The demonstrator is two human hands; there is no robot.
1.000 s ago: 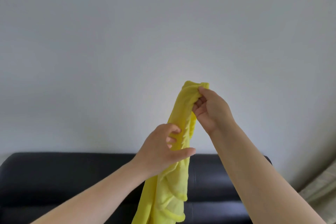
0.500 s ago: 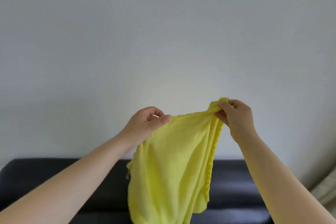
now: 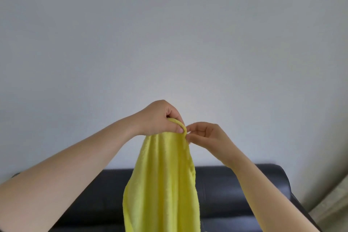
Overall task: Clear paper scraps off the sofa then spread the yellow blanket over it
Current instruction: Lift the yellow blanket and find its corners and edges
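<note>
A plain pale grey wall [image 3: 169,34] fills most of the view, and along the bottom runs the padded back of a black leather sofa [image 3: 235,190], seen from above and in front. Left to right: the bare left forearm rises from the lower left corner across the sofa back to the left hand [image 3: 160,118], which is held up in front of the wall. Its fingers are curled shut, thumb pressed against the forefinger, pinching the rolled top edge of a soft yellow fleece blanket [image 3: 162,184]. The edge loops over the thumb and forefinger. From that grip the blanket hangs straight down in long loose folds, gathered narrow at the top and widening lower down, covering the middle of the sofa back and running out of the bottom of the view — it is held in the air, not laid on the seat. Just to the right, the right hand [image 3: 205,137] sits a little lower; its thumb and forefinger are closed on the blanket's right edge just under the rolled top, the other fingers loosely bent. A strip of pale fabric [image 3: 331,203] shows at the lower right
</note>
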